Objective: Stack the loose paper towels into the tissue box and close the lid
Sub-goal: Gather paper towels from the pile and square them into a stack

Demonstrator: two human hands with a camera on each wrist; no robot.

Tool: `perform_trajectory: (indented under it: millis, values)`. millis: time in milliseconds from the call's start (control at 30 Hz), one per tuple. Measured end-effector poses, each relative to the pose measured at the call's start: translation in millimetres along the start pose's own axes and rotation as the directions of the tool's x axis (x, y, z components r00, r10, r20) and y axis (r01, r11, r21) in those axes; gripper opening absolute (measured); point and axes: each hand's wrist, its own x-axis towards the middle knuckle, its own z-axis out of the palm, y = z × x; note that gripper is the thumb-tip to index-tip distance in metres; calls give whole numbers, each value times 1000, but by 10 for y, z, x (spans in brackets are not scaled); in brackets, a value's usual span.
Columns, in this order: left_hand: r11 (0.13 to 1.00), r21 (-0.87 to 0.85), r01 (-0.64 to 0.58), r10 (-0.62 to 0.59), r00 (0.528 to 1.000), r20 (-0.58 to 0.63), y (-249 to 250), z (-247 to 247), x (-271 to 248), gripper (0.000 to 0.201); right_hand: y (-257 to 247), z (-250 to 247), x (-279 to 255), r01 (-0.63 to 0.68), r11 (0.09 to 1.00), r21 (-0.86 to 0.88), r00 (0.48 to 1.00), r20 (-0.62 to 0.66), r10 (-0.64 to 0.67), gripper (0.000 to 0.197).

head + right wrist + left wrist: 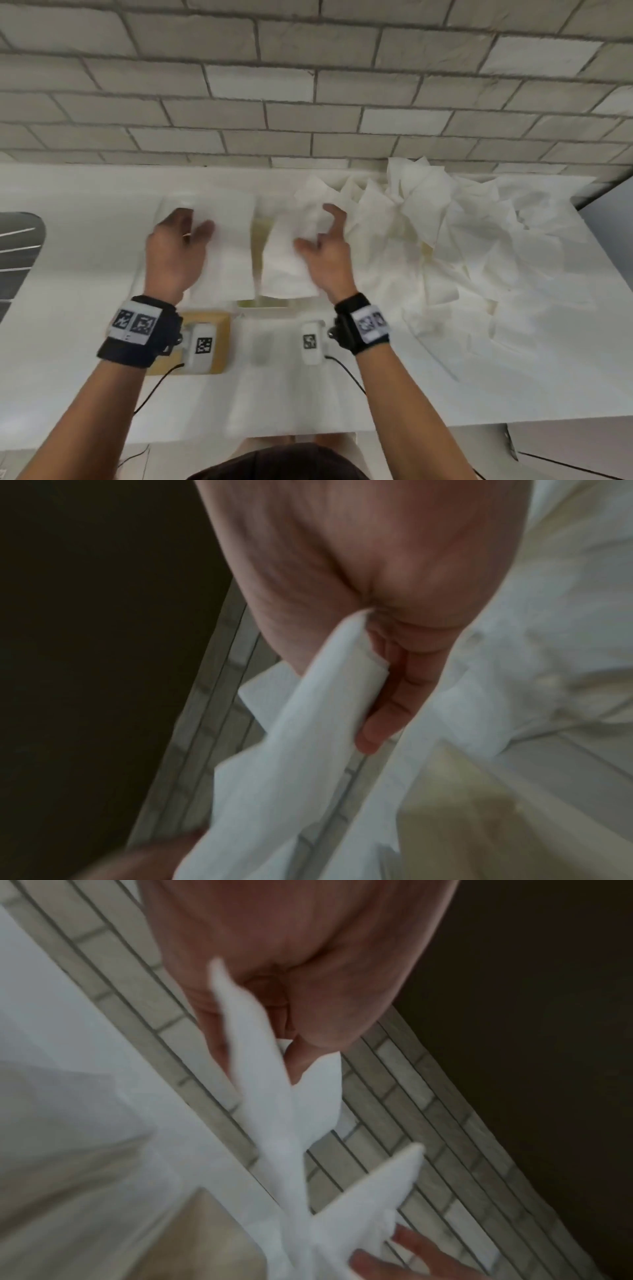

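Note:
My left hand (pixel 191 222) pinches a flat white paper towel (pixel 229 260) between thumb and fingers. My right hand (pixel 318 229) grips a second, more crumpled towel (pixel 284 270). Both towels hang side by side over the tissue box (pixel 259 236), whose yellowish inside shows only in the gap between them and below them. A tan flat panel (pixel 221 339), possibly the lid, lies near my left wrist. In the left wrist view the pinched towel (pixel 270 1096) hangs edge-on. In the right wrist view the other towel (pixel 308 737) runs through my palm. A big heap of loose towels (pixel 462 246) lies at the right.
The white counter (pixel 85 274) runs along a grey brick wall (pixel 308 85). A dark surface (pixel 17 253) cuts in at the far left. The counter's front edge is close to my body, and its right end drops off beyond the heap.

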Motion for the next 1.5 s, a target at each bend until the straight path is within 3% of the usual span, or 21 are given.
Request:
perform_trajectory:
  millis: [100,200,333,500,567,700,800,867,933,1033,1200,1300,1367,1433,1500]
  values:
    - [994,-68,86,-86,996,1,-148,-218,12,17,-7,492,195,36,974,-223,988,152,-2,67]
    - [999,47,27,-27,1000,10,-303,-458,15,25,96,868,305,8,905,-425,968,232,101,58]
    - [999,32,25,-26,999,28,-445,-586,-32,27,239,1102,312,-13,761,-649,963,196,183,87]
    - [998,-63,8,-1,994,109,-457,-554,-30,30,349,1218,277,-69,715,-696,981,82,175,72]
    - [995,-104,-3,18,989,145,-425,-510,-6,30,398,1253,260,-128,747,-653,982,24,189,75]
    - [982,-189,-3,44,976,215,-314,-361,36,29,199,1074,221,-80,845,-529,990,59,131,52]
    - [967,-255,-12,81,962,260,-188,-194,59,29,-68,776,50,81,972,-223,997,1,-83,28]
    - [949,-316,-8,99,957,272,-91,-31,77,29,-255,613,-171,46,991,127,998,45,-52,21]
    - [942,-335,-8,108,954,281,-34,163,137,32,-219,515,-281,-13,964,266,999,47,0,27]
    - [980,-190,-61,120,942,314,-87,475,236,44,65,495,-276,26,996,-85,999,-41,-30,23]
    - [977,133,-168,100,907,409,-305,837,325,62,296,739,-97,-66,841,-537,988,81,129,29]
    - [896,310,-317,137,863,486,-292,925,376,51,293,954,-26,-16,720,-694,966,174,190,30]
    - [845,382,-374,131,837,531,-251,940,404,42,265,1025,-8,7,692,-721,957,205,204,30]
    - [822,399,-406,138,822,553,-226,940,377,38,225,1021,-16,44,642,-765,936,257,241,29]
    - [842,352,-409,189,834,518,-172,882,272,35,155,861,-85,26,653,-757,944,233,233,34]
